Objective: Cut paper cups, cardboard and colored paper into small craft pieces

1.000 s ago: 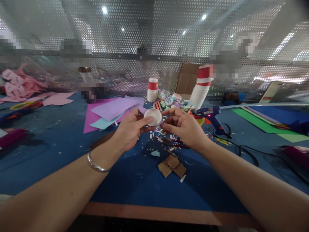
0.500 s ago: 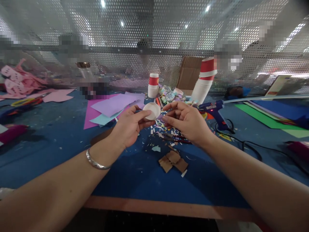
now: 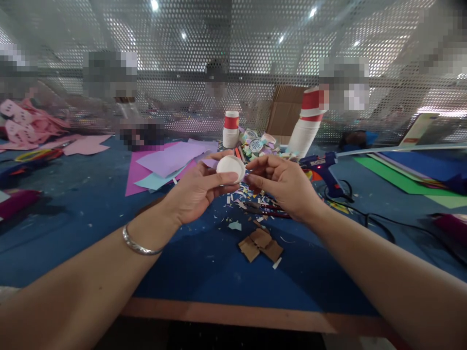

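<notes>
White and round, the disc [image 3: 231, 167] shows no long axis; it is between the hands, thumb-and-finger pinched by the left hand [image 3: 193, 187], its face tipped upward. Just right of its rim, the right hand [image 3: 284, 184] is half curled, fingertips close together; whether they grip anything, I cannot tell. Nearer lie card scraps [image 3: 260, 240]; beyond stand cups [image 3: 231, 129]. The glue gun [image 3: 321, 167], beside the right hand, is outside the gap to the disc.

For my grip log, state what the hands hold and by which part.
The left hand holds a round white piece by its lower rim; whether the right hand grips it is unclear.
</notes>
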`<state>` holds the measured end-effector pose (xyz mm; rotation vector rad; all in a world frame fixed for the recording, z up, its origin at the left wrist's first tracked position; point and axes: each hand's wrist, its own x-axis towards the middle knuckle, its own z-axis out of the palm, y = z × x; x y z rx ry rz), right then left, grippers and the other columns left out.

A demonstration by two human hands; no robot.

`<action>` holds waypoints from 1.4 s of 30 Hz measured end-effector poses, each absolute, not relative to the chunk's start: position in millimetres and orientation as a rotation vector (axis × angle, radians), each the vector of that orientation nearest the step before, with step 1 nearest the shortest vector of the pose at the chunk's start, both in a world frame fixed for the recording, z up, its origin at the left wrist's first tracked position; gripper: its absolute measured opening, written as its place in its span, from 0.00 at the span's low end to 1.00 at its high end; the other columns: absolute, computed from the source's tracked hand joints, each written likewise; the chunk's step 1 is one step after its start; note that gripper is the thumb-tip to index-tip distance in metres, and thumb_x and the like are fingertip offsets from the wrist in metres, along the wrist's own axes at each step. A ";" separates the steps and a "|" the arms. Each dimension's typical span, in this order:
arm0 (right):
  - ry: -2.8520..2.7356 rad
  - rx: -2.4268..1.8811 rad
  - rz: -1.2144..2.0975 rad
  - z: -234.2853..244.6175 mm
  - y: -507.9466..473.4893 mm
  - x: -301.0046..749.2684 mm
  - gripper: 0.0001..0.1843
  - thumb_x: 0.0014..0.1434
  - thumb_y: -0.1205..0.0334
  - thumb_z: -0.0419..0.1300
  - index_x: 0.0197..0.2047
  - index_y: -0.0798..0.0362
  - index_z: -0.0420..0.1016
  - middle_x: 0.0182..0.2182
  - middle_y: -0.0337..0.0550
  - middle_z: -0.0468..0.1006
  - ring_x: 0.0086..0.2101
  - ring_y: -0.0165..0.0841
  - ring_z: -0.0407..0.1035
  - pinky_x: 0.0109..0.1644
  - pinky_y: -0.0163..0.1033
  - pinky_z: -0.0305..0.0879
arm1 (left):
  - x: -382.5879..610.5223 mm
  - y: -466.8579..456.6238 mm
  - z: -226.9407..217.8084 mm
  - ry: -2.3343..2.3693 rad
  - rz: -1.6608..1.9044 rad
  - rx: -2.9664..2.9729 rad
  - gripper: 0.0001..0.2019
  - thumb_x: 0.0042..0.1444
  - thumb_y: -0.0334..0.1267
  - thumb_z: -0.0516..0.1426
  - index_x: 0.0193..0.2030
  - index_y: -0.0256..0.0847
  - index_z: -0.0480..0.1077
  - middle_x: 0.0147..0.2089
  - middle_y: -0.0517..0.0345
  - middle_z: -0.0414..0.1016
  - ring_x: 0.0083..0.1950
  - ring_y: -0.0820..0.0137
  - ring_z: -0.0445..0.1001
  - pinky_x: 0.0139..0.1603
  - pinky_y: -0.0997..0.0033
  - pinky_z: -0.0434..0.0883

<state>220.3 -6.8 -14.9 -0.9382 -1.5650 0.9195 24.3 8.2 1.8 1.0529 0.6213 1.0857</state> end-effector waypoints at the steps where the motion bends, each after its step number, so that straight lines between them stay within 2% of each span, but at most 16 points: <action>1: -1.561 -0.935 0.921 -14.2 -7.3 220.4 0.20 0.53 0.51 0.72 0.43 0.53 0.75 0.30 0.40 0.80 0.31 0.32 0.75 0.37 0.42 0.75 | 22.7 8.0 2.7 0.599 1.058 1.079 0.25 0.44 0.23 0.71 0.50 0.42 0.76 0.42 0.60 0.80 0.42 0.71 0.78 0.43 0.72 0.80; 3: -1.559 -0.935 0.926 -13.1 -7.7 220.6 0.18 0.54 0.52 0.72 0.41 0.53 0.76 0.31 0.40 0.80 0.31 0.32 0.75 0.37 0.41 0.74 | 19.4 7.9 3.8 0.582 0.987 1.123 0.28 0.43 0.24 0.71 0.52 0.44 0.77 0.42 0.61 0.79 0.44 0.71 0.78 0.46 0.71 0.79; 5: -1.560 -0.940 0.915 -12.6 -7.2 221.5 0.15 0.54 0.54 0.72 0.40 0.53 0.76 0.33 0.40 0.80 0.32 0.31 0.74 0.38 0.40 0.74 | 15.9 9.0 4.1 0.574 0.894 1.144 0.25 0.46 0.28 0.72 0.53 0.44 0.77 0.43 0.58 0.78 0.46 0.68 0.77 0.48 0.67 0.79; 7: -1.555 -0.953 0.889 -12.7 -5.9 223.4 0.13 0.55 0.56 0.72 0.39 0.52 0.77 0.33 0.40 0.80 0.32 0.30 0.74 0.38 0.40 0.74 | 12.5 11.3 4.4 0.546 0.811 1.135 0.21 0.53 0.39 0.70 0.54 0.42 0.77 0.45 0.53 0.79 0.48 0.62 0.77 0.47 0.59 0.81; 10: -1.536 -0.976 0.869 -13.1 -3.5 227.3 0.12 0.54 0.57 0.72 0.39 0.52 0.78 0.33 0.40 0.80 0.33 0.31 0.74 0.38 0.41 0.73 | 8.9 16.4 5.4 0.517 0.738 1.094 0.24 0.61 0.55 0.60 0.54 0.38 0.78 0.51 0.45 0.79 0.52 0.54 0.76 0.45 0.52 0.82; 12: -1.533 -0.982 0.867 -13.1 -2.5 229.4 0.12 0.54 0.57 0.72 0.39 0.52 0.78 0.33 0.41 0.80 0.34 0.32 0.74 0.39 0.42 0.74 | 8.6 19.1 5.9 0.540 0.713 1.061 0.22 0.65 0.52 0.57 0.53 0.37 0.79 0.53 0.46 0.79 0.52 0.55 0.76 0.45 0.53 0.82; 15: -1.542 -0.984 0.863 -12.7 -2.1 230.3 0.12 0.54 0.57 0.72 0.39 0.52 0.78 0.34 0.41 0.80 0.35 0.32 0.74 0.41 0.43 0.74 | 11.1 19.1 5.7 0.577 0.696 1.002 0.14 0.67 0.40 0.57 0.52 0.40 0.80 0.50 0.51 0.81 0.49 0.62 0.77 0.46 0.60 0.82; 17: -1.539 -0.974 0.865 -12.4 -2.5 229.3 0.12 0.55 0.56 0.72 0.39 0.52 0.78 0.34 0.41 0.80 0.35 0.32 0.74 0.41 0.43 0.74 | 13.9 16.3 5.7 0.571 0.707 0.967 0.13 0.67 0.35 0.56 0.52 0.41 0.80 0.48 0.53 0.82 0.48 0.64 0.78 0.45 0.64 0.82; 22: -1.513 -0.932 0.869 -10.7 -4.7 226.0 0.12 0.56 0.56 0.71 0.40 0.52 0.78 0.36 0.42 0.81 0.36 0.33 0.74 0.42 0.44 0.74 | 19.3 8.7 8.6 0.536 0.727 0.899 0.14 0.70 0.34 0.52 0.50 0.36 0.80 0.43 0.51 0.82 0.44 0.67 0.79 0.44 0.67 0.82; 25: -1.526 -0.972 0.696 -8.5 -7.2 225.9 0.10 0.59 0.56 0.68 0.42 0.52 0.78 0.36 0.42 0.80 0.36 0.33 0.73 0.43 0.43 0.72 | 21.8 7.9 9.3 0.555 0.821 0.859 0.14 0.70 0.34 0.52 0.46 0.34 0.80 0.41 0.51 0.81 0.41 0.68 0.79 0.44 0.66 0.81; 28: -1.578 -0.999 0.541 -6.9 -10.4 225.9 0.10 0.62 0.55 0.66 0.42 0.52 0.77 0.36 0.42 0.79 0.36 0.32 0.72 0.42 0.42 0.69 | 23.9 9.1 7.4 0.594 0.950 0.875 0.09 0.67 0.33 0.56 0.44 0.34 0.79 0.39 0.54 0.80 0.39 0.72 0.77 0.43 0.71 0.80; 32: -1.697 -1.015 0.551 -6.8 -13.9 223.3 0.14 0.62 0.51 0.66 0.43 0.53 0.78 0.38 0.43 0.80 0.36 0.33 0.73 0.40 0.41 0.69 | 24.6 9.5 3.1 0.618 1.016 0.974 0.05 0.61 0.34 0.64 0.43 0.38 0.78 0.37 0.59 0.78 0.37 0.74 0.76 0.37 0.75 0.76; 38: -1.774 -1.004 0.558 -6.4 -15.5 219.3 0.11 0.62 0.53 0.66 0.38 0.52 0.78 0.34 0.41 0.80 0.33 0.31 0.72 0.36 0.38 0.68 | 25.7 6.4 -3.9 0.618 1.055 1.106 0.13 0.54 0.36 0.69 0.46 0.41 0.78 0.38 0.60 0.78 0.41 0.72 0.75 0.41 0.70 0.76; 42: -1.822 -1.010 0.578 -6.6 -14.8 219.2 0.10 0.63 0.55 0.64 0.35 0.53 0.77 0.29 0.40 0.78 0.29 0.30 0.68 0.33 0.38 0.65 | 28.4 6.7 -7.8 0.603 1.052 1.120 0.16 0.53 0.36 0.70 0.49 0.41 0.78 0.37 0.60 0.78 0.42 0.71 0.75 0.42 0.69 0.75</action>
